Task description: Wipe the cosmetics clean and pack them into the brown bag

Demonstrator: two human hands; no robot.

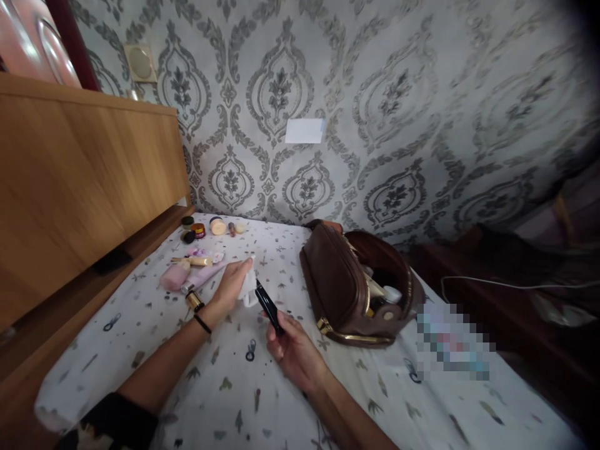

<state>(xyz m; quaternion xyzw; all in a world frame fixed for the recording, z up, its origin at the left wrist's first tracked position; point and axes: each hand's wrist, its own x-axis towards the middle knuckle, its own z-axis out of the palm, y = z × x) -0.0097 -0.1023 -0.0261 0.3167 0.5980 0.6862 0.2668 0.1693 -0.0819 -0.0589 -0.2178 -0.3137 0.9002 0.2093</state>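
Note:
My left hand (232, 285) is closed around a white tissue (250, 292), left of centre above the patterned white sheet (210, 387). In my right hand (295, 350) is a slim, glossy black item (267, 304), its upper tip close beside the tissue. Whether the tip touches the tissue is hard to tell. Nearest to my left wrist lies a small bottle with a gold and black body (194, 300). A pink bottle (175, 277) and a lilac tube (206, 275) lie to its left and above.
An open brown bag (335, 284) with items inside stands right of my hands. Several small jars (217, 226) sit near the wall. A wooden cabinet (89, 194) borders the left side; a white cable (506, 283) runs at right.

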